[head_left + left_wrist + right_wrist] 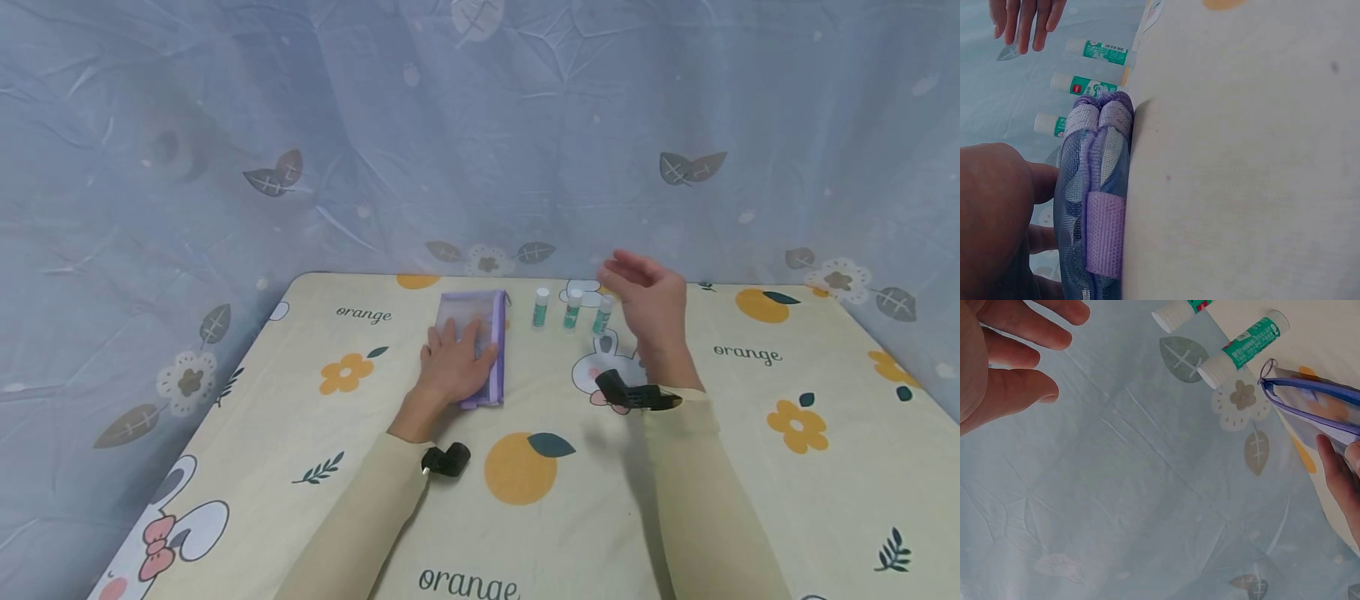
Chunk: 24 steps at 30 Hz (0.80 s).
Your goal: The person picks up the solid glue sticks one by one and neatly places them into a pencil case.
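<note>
A purple-edged mesh zipper pouch [498,346] lies flat on the table, with its zipper side to the right. My left hand [454,369] rests on top of it, fingers spread. Seen edge-on in the left wrist view, the pouch [1106,234] looks fairly thin. To its right, three green-and-white glue sticks [540,308], [572,310], [603,316] stand upright in a row. My right hand [649,304] is raised just right of the last glue stick, touching nothing. Its fingers [1029,328] are loosely extended in the right wrist view.
A yellowish cloth [521,533] printed with oranges, flowers and rabbits covers the table. Behind and to the sides hangs a pale blue curtain [480,150] with a leaf pattern, close against the table's far edge.
</note>
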Each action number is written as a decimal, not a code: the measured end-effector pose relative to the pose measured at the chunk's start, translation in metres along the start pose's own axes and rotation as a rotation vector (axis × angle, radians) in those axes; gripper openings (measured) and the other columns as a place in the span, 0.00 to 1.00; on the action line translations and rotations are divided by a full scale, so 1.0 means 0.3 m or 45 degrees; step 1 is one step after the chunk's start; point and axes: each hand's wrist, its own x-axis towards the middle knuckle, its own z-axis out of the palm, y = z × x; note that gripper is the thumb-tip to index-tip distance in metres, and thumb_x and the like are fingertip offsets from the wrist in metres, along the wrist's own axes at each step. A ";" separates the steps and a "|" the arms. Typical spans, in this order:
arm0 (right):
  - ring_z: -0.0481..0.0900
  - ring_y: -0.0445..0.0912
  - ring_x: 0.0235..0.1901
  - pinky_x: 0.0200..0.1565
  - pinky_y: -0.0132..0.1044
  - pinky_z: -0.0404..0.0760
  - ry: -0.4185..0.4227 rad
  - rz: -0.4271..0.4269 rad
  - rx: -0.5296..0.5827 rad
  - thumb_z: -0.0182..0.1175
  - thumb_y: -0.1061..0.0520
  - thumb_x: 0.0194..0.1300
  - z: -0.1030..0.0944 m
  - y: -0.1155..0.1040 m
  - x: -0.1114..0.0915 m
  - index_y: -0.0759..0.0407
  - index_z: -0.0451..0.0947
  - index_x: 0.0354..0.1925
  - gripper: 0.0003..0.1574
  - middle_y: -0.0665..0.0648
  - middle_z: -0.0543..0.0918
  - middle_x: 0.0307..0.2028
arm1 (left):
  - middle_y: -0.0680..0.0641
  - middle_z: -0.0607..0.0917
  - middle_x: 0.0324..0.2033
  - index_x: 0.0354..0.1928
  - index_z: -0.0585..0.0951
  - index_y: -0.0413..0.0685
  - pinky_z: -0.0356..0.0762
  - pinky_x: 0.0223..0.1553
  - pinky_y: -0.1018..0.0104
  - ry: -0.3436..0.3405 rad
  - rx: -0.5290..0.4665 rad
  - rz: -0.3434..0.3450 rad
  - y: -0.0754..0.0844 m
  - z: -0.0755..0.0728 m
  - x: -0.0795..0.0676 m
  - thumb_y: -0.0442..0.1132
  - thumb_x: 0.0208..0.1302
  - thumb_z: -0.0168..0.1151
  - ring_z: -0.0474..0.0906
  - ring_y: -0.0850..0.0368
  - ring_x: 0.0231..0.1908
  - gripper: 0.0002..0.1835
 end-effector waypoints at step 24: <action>0.77 0.48 0.72 0.76 0.47 0.70 0.025 0.036 -0.060 0.68 0.51 0.74 -0.009 0.022 0.012 0.48 0.73 0.76 0.36 0.54 0.79 0.72 | 0.32 0.48 0.85 0.85 0.56 0.54 0.43 0.80 0.28 0.003 0.024 0.008 0.000 0.001 -0.003 0.58 0.82 0.45 0.37 0.25 0.84 0.37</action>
